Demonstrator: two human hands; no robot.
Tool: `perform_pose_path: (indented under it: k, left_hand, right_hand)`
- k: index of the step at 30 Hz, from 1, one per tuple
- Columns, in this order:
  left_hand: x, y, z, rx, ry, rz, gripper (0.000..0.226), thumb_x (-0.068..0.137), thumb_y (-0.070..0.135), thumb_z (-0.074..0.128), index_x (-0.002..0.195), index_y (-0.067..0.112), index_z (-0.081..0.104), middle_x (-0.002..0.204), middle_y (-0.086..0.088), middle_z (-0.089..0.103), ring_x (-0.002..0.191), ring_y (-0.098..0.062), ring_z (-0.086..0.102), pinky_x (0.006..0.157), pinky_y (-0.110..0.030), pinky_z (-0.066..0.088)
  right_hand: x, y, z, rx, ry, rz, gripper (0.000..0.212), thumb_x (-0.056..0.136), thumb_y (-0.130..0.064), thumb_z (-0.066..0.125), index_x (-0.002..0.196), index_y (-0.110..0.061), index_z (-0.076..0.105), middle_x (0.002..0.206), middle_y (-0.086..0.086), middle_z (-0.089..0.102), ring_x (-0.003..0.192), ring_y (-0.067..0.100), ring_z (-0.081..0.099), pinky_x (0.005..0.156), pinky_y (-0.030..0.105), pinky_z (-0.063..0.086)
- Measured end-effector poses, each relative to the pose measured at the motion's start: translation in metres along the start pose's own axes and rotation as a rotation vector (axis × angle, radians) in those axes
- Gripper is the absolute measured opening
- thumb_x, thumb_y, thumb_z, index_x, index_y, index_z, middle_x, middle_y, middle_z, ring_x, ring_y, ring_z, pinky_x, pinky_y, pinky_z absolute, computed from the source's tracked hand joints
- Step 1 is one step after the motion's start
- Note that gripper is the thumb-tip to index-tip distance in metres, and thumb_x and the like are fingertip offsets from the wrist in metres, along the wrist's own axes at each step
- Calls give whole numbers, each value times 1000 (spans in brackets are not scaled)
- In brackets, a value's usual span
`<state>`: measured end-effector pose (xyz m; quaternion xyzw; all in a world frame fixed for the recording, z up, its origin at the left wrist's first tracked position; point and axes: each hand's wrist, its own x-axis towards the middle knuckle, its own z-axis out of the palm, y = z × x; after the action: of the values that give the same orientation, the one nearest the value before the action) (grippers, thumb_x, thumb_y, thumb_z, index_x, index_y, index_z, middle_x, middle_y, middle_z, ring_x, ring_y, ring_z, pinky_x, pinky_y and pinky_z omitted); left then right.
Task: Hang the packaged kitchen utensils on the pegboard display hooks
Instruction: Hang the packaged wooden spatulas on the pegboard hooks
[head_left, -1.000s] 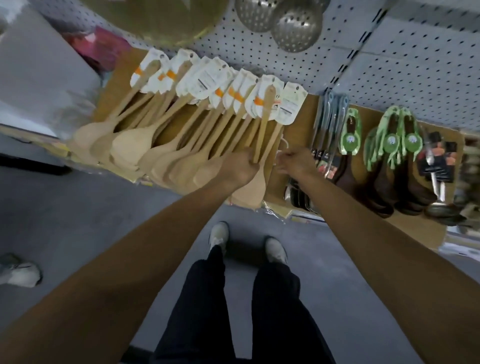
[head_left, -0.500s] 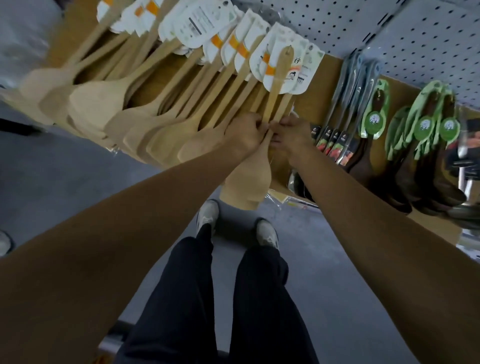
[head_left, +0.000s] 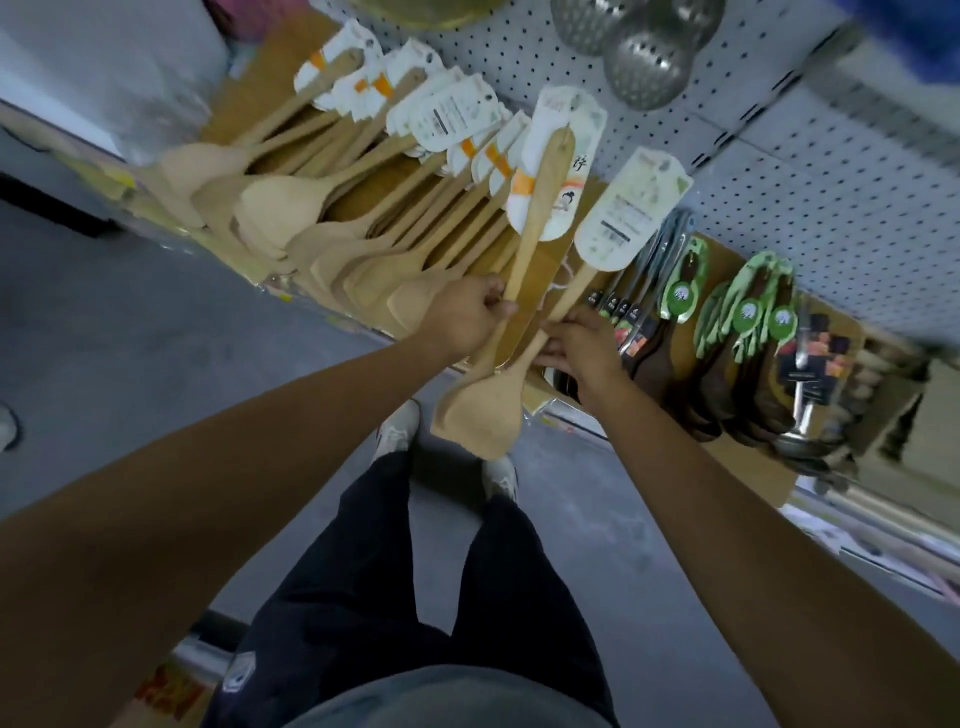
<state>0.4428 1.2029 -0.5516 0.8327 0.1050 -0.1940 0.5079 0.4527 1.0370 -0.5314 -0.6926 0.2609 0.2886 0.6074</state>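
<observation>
Two wooden spatulas with white card labels hang in front of the white pegboard. My left hand is shut on the handle of the left spatula, whose card reaches the top of the board. My right hand grips the handle of the right spatula, its card tilted to the right. Both blades overlap below my hands. A row of several more carded wooden spatulas hangs to the left.
Green-carded dark utensils and black-handled tools hang to the right. Perforated metal skimmers hang above. A brown cardboard backing lies behind the spatulas. My legs and shoes stand on grey floor below.
The two spatulas have come apart: the right one now tilts away to the right with its card separated. My hands have moved slightly apart, and the view has swung back up the pegboard.
</observation>
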Motion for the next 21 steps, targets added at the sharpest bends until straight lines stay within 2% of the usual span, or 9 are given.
perform_pose_path:
  k: [3,6,10,13,15,16,18,19,21]
  left_hand:
    - [-27,20,-21,-68,-25,12,17,96,15,62,87,3,54,84,-8,57,75,-28,63,73,-44,56]
    - [-52,33,-37,-53,-85,24,15,96,9,62,91,-4,58,81,-8,58,64,-22,62,66,-37,55]
    - [-73,37,-53,101,-138,22,13,91,11,68,88,-1,64,85,-14,68,74,-29,68,74,-44,58]
    - [-84,45,-62,258,-207,56,16,88,14,72,76,13,61,86,-7,68,85,-27,67,78,-37,52]
    - [-89,50,-64,356,-238,95,25,89,15,70,70,24,55,81,2,64,85,-20,64,73,-28,45]
    - [-90,54,-65,398,-253,126,24,89,16,69,71,24,56,80,5,63,85,-18,64,70,-25,42]
    - [-88,67,-65,471,-278,194,14,90,19,69,78,18,62,81,6,64,83,-15,62,65,-25,37]
    - [-87,76,-65,504,-281,237,12,90,21,68,82,16,63,83,6,65,81,-13,61,62,-26,35]
    - [-85,97,-62,527,-314,303,15,92,24,67,83,14,59,81,4,64,77,-12,59,59,-27,34]
  right_hand:
    - [-35,-11,-12,-58,5,-39,5,94,-3,61,96,0,57,83,18,64,67,26,65,52,30,60]
    - [-63,-18,-24,-118,11,-94,10,94,-8,63,98,0,60,88,22,63,74,30,66,53,30,60]
    - [-94,-26,-34,-223,-1,-180,27,91,-12,68,93,10,54,81,35,56,83,48,65,69,54,59]
    - [-114,-29,-38,-173,11,-224,10,90,-5,67,85,-7,58,79,22,61,80,37,64,59,38,59]
    - [-127,-29,-39,-138,9,-274,11,89,-4,69,88,-12,62,78,17,62,75,28,64,60,41,56]
    - [-134,-30,-40,-127,13,-300,10,88,-4,69,90,-11,63,75,14,61,69,21,63,58,39,55]
    - [-149,-30,-43,-128,60,-304,8,89,1,66,92,-4,61,70,5,58,56,0,58,51,20,48]
    - [-156,-29,-45,-118,97,-310,9,89,3,65,93,-4,62,69,1,59,55,-4,57,53,16,46]
    - [-173,-23,-53,-96,192,-354,13,86,-5,69,92,-16,68,71,-4,64,65,2,61,62,26,48]
